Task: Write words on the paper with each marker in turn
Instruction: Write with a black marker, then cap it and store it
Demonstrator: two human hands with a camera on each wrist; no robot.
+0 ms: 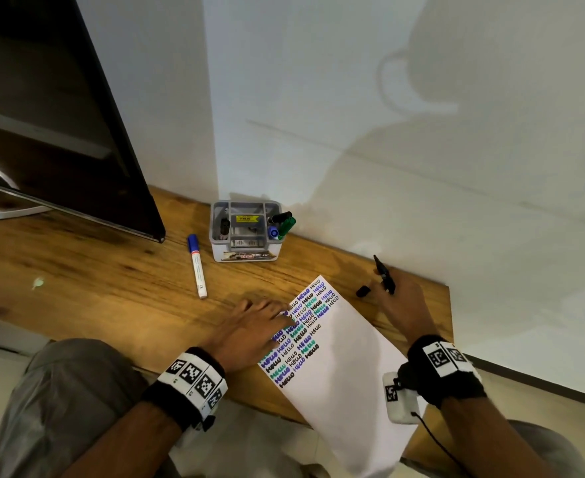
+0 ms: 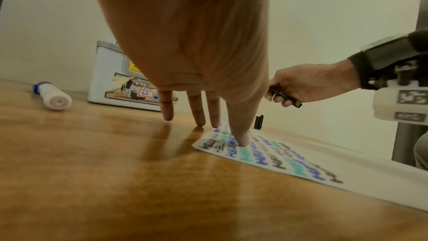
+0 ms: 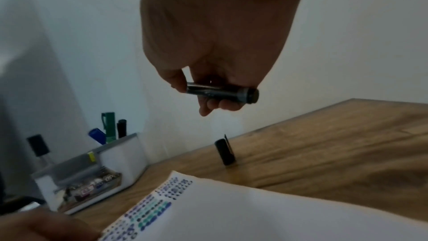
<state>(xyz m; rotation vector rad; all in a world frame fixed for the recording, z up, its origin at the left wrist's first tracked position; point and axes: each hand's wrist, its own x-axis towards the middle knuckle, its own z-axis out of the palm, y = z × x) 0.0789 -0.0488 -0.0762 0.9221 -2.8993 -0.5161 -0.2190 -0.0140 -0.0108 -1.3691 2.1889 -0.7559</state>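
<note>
Two hands were at work on a wooden desk (image 1: 87,270). The left hand (image 1: 253,331) lay flat w/ straight fingers, fingertips (image 2: 242,141) pressing the near-left edge of the paper (image 1: 349,367), probably to keep the sheet from sliding while writing. The right hand (image 1: 401,305) hovered above the desk just beyond the paper's far-right edge, fingers curled round a black marker (image 1: 384,276). The marker was uncapped, tip pointing up & away toward the wall, not at the page, so no stroke was under way. Its black cap (image 1: 363,291) stood on the desk near that hand, just off the paper's top corner, likely parked there for quick recapping.

The paper sat angled, its lower end hanging over the desk's front edge. Its upper-left part carried rows of "HELLO" in black, blue & green; the right & lower parts were blank, so room remained for more words.

A gray organizer box (image 1: 246,232) stood against the wall, well behind the paper, holding a green marker (image 1: 288,225), a blue marker (image 1: 273,232) & another black-capped one, kept upright & in reach for their turns. A white marker w/ blue cap (image 1: 197,267) lay on the desk left of the box. A dark monitor (image 1: 60,115) filled the far left.
</note>
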